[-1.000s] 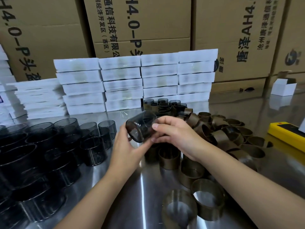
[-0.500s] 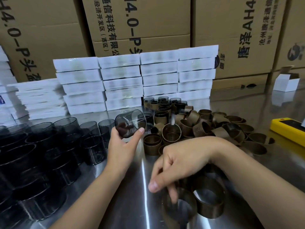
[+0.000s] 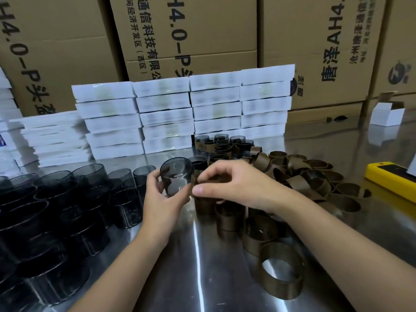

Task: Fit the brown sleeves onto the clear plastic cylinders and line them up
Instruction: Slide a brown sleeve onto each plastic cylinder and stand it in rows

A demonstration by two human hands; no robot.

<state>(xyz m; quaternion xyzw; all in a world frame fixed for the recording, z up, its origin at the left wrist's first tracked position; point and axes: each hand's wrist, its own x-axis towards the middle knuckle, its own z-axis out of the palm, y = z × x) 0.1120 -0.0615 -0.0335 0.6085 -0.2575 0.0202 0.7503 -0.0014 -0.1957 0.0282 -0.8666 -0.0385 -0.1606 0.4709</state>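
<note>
Clear plastic cylinders (image 3: 67, 199), smoky and bare, crowd the left edge of the bench (image 3: 198, 271), from the near left corner back toward the stacked white boxes (image 3: 166, 115). Just right of them I have my left grip (image 3: 162, 199) raised off the bench. Its thumb and fingers are curled round one held cylinder (image 3: 176, 176), which is tilted with its open mouth toward the camera.

My right grip (image 3: 236, 183) meets it from the right, thumb and fingertips pinching a brown sleeve (image 3: 215, 178) against the held cylinder's side. My fingers hide most of the sleeve, so I cannot tell whether it has started onto the rim.

Under the hands, standing sleeves (image 3: 229, 219) run toward the near edge. Behind the hands, close to the white boxes, is a cluster of sleeved cylinders (image 3: 222, 145). Right of that, a loose sleeve heap (image 3: 304, 174) spreads toward the right edge, where a yellow device (image 3: 391, 179) lies. A small white carton (image 3: 387, 113) sits near the far right corner, and cardboard cartons (image 3: 191, 30) wall the far edge.
</note>
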